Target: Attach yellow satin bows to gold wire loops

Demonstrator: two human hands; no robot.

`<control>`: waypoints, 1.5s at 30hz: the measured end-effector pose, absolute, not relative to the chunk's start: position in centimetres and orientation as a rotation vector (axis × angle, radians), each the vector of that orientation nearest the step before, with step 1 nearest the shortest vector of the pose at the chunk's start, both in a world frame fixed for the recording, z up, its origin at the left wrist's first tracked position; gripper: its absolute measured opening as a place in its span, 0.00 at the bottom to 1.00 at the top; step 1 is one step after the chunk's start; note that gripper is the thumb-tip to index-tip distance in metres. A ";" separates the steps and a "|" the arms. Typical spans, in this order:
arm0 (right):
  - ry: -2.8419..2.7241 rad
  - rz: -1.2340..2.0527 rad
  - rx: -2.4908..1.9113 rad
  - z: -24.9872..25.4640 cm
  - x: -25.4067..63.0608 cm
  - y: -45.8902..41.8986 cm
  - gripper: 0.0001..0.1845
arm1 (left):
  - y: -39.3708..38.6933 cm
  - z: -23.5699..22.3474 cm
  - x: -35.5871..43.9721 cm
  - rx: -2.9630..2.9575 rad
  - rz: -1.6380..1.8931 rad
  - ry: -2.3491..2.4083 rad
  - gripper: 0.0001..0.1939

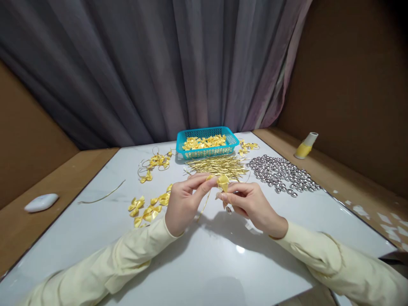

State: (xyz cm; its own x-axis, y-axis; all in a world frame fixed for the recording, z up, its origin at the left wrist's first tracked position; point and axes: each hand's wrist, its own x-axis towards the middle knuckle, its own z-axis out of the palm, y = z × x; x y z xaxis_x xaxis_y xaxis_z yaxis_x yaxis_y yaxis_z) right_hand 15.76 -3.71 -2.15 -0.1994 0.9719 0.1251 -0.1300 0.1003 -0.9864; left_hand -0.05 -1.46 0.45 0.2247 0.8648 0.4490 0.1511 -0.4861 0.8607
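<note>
Both hands meet above the middle of the white table. My left hand (188, 199) is closed, its thumb and forefinger pinching a small yellow ribbon bow (223, 182). From the other side my right hand (251, 202) is closed too, fingertips pressed at the lower edge of that bow. A shiny silver bead (228, 210) shows just under my right fingers; what it hangs from is hard to make out. Below my left fingers a thin gold cord (204, 206) slants downward. Behind the hands lies a pile of gold cords (219, 165).
A blue basket (234, 142) of yellow bows stands at the back. Loose bows (149, 212) lie left of my hands, with corded bows (157, 161) behind them. Silver beads (280, 172) spread at right. A cone spool (306, 146) and a white object (41, 202) flank the table.
</note>
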 end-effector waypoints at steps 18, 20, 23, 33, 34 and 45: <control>-1.304 1.721 -0.732 -2.5 16.6 -2.7 0.11 | -1.0 0.8 0.0 1.742 1.374 1.004 0.08; -1.316 1.737 -0.715 -2.3 16.5 -2.8 0.12 | -1.0 0.6 0.0 1.754 1.388 1.008 0.07; -1.318 1.747 -0.715 -2.2 16.5 -3.0 0.13 | -0.9 0.4 0.0 1.772 1.404 1.002 0.07; -1.331 1.705 -0.738 -1.8 16.5 -3.0 0.16 | -0.7 0.2 0.2 1.746 1.383 0.954 0.07; -1.326 1.708 -0.742 -1.8 16.5 -3.0 0.16 | -0.7 0.2 0.2 1.741 1.380 0.955 0.07; -1.343 1.628 -0.801 -1.9 16.3 -3.3 0.16 | -0.7 -0.1 0.1 1.755 1.326 0.932 0.08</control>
State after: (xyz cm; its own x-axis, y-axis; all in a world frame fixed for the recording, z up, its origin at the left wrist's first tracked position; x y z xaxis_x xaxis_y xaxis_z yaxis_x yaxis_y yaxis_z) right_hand 16.35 -3.26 -1.85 -0.4284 0.9026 0.0424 -0.2129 -0.0552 -0.9755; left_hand 0.12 -0.73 -0.13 0.2041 0.8752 0.4386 0.1162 -0.4666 0.8768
